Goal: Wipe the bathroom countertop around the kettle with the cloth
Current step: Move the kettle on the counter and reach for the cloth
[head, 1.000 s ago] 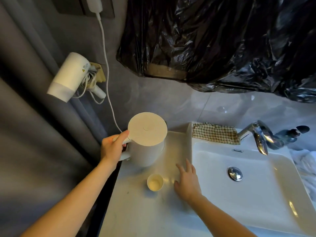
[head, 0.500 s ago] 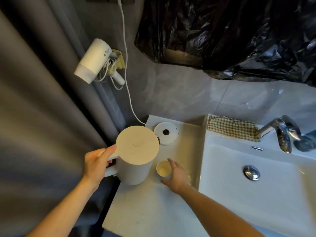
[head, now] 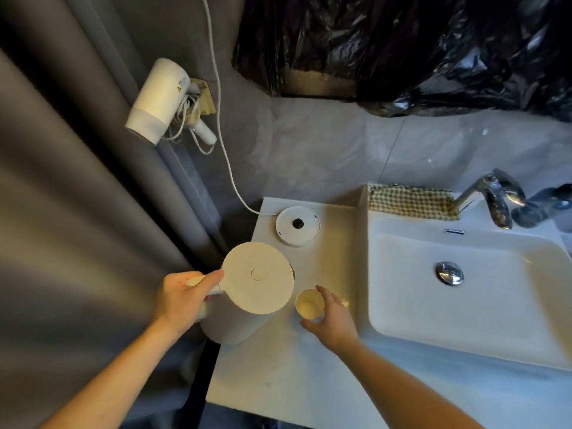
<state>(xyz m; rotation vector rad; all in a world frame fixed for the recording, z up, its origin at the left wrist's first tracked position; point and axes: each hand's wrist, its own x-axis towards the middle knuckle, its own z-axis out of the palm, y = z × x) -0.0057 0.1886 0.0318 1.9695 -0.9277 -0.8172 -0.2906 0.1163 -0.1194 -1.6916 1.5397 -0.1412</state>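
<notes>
The left hand (head: 181,300) grips the kettle (head: 247,292) by its handle, thumb stretched toward the lid. Right of the kettle, the right hand (head: 332,320) curls its fingers (head: 323,294) round the small cup (head: 309,304), forearm bare.

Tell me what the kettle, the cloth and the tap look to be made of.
Kettle: probably matte white plastic, smooth and without glare.
Cloth: woven fabric, green-and-cream check, soft crumpled folds.
Tap: polished metal, likely chrome, with mirror-like reflections.

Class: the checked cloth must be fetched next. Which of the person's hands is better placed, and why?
Right. The right hand only curls round the small cup, on the side nearer the cloth at the sink's back rim; the left hand grips the kettle.
</notes>
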